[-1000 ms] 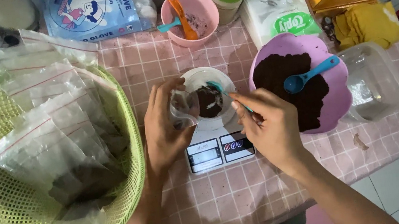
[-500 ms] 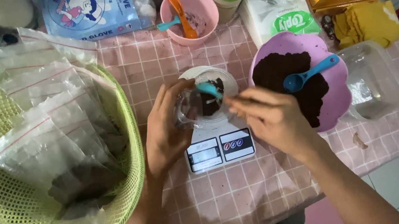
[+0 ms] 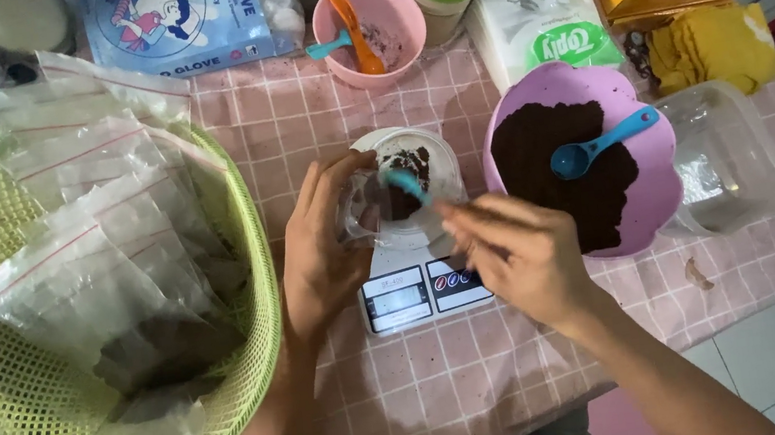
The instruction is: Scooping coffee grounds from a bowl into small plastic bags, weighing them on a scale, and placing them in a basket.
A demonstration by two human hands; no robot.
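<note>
Several filled zip bags [image 3: 113,276] already lie in the green basket [image 3: 248,267] at left, which I read as finished portions. My left hand [image 3: 326,246] is closed around a small clear bag [image 3: 369,212], holding it open over the white dish [image 3: 429,156] on the digital scale [image 3: 423,288]. My right hand [image 3: 519,254] pinches a small blue spoon [image 3: 403,183], its bowl at the bag's mouth; a little dark powder shows in bag and dish. I judge this portion only just begun. The purple bowl [image 3: 647,161] still holds a large heap of powder with a blue scoop [image 3: 599,142] resting on it, so much remains to be bagged.
</note>
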